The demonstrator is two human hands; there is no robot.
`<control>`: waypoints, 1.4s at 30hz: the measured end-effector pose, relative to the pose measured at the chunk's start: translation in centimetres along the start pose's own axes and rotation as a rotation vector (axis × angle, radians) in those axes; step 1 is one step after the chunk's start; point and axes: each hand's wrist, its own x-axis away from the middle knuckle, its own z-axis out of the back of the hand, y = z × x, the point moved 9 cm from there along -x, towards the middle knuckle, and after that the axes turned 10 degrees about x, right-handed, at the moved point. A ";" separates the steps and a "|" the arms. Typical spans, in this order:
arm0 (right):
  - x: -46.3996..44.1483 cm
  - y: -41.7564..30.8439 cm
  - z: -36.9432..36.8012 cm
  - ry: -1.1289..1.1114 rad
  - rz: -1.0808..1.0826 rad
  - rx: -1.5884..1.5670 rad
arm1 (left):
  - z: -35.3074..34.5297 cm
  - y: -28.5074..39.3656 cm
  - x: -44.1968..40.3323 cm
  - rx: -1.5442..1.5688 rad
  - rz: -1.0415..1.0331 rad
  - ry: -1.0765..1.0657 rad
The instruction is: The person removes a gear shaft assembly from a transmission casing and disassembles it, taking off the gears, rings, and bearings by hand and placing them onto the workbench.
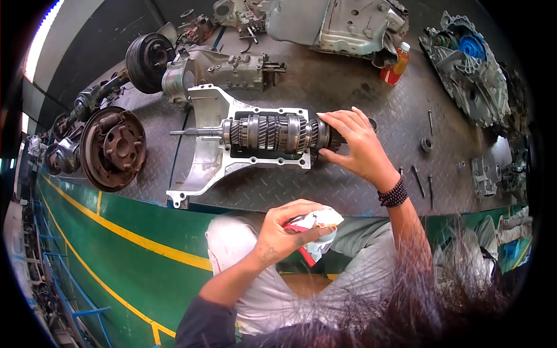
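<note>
My left hand (284, 232) is closed around a crumpled white-and-red wad (320, 223) above my lap; whether it is cloth or a packet I cannot tell. My right hand (360, 145), with a dark beaded bracelet (394, 194) at the wrist, spans the right end of a gear shaft (267, 132). Thumb and fingertips press on opposite sides of the end gear (333, 138), which my hand partly hides. The shaft lies horizontally in an open silver gearbox housing (223, 165), its thin splined end (194, 132) pointing left.
A steel workbench (348, 194) carries another gearbox (223, 71), a rusty brake drum (113, 148), and a large casing (360, 29). Behind my right hand stands a bottle of amber liquid (396, 65). Bolts (418, 180) and a large finned housing (467, 75) lie to the right.
</note>
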 end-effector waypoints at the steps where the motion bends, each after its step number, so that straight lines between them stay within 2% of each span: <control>1: -0.1 -0.1 0.1 -0.002 0.007 0.007 | 0.0 -0.2 0.0 0.013 0.008 0.002; 5: -0.1 0.1 -0.2 -0.004 -0.009 0.001 | -0.3 0.2 0.0 -0.021 -0.035 0.005; 11: -0.1 1.1 -1.4 -0.086 -0.040 -0.092 | -0.3 -0.1 -0.1 -0.008 0.013 0.015; 27: -0.7 1.2 -1.3 -0.058 -0.005 -0.097 | -0.1 0.1 -0.1 0.018 -0.015 0.010; 30: -0.5 2.9 -2.1 -0.122 -0.160 -0.335 | -0.2 0.0 -0.1 -0.008 -0.030 -0.004; 33: -0.2 3.2 -2.5 -0.116 -0.174 -0.382 | -0.3 -0.2 -0.1 -0.003 -0.011 0.008; 42: -0.4 2.4 -1.9 -0.127 -0.103 -0.276 | -0.7 -0.3 -0.1 -0.030 0.005 0.008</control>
